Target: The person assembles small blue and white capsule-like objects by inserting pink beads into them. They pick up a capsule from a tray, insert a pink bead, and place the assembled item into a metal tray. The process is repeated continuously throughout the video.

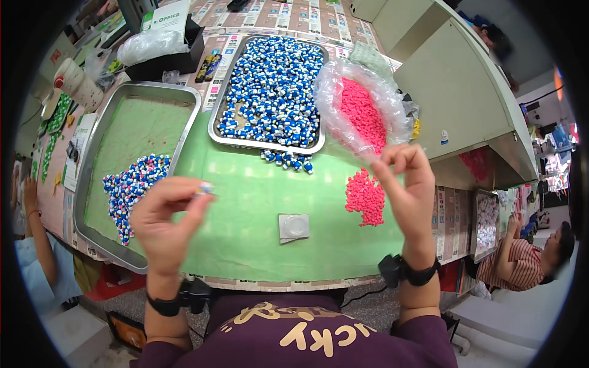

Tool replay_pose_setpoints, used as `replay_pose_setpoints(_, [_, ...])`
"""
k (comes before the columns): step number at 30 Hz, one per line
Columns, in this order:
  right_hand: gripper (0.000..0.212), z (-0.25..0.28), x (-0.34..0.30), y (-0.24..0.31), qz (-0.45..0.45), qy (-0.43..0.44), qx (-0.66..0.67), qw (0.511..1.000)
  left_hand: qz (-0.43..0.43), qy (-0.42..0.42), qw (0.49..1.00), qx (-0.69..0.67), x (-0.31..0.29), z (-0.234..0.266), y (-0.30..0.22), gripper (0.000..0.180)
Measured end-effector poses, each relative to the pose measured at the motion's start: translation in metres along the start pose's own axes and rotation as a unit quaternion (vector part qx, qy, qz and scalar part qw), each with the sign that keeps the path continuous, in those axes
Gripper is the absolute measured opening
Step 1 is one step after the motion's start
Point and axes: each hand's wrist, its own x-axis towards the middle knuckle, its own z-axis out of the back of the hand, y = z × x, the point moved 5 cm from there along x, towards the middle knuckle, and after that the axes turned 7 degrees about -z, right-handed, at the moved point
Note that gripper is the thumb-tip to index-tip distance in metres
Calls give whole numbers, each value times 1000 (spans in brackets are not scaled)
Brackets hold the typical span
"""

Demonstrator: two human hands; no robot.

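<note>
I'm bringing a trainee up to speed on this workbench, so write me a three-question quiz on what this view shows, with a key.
1. Which hand pinches a small blue-and-white piece?
2. True or false: the loose pink pile lies on the green mat.
3. Which holds more blue-and-white pieces: the left tray or the upper middle tray?

Key:
1. The left hand, between thumb and fingers.
2. True; it lies on the mat, outside both trays.
3. The upper middle tray; its pieces cover most of it, while those in the left tray fill only a part.
</note>
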Motion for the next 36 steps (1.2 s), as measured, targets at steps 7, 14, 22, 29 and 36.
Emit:
replay_pose_setpoints(7, [11,7,5,-66,-41,116,-193,974,70,-148,955,246,-22,120,18,11])
replay_pose_setpoints(14, [9,-22,7,-66,8,152,-250,956,69,-76,861,498,-10,137,15,16])
replay_pose_setpoints(22, [6,-31,4,-69,10,156,-332,930,-62,212,930,293,23,-37,10,23])
replay_pose_setpoints(29, [8,-35,-1,-71,-45,178,-328,927,-79,287,915,274,25,-107,55,27])
replay_pose_setpoints(36, [6,-46,-6,-66,-41,198,-333,921,-109,251,917,289,34,-127,62,20])
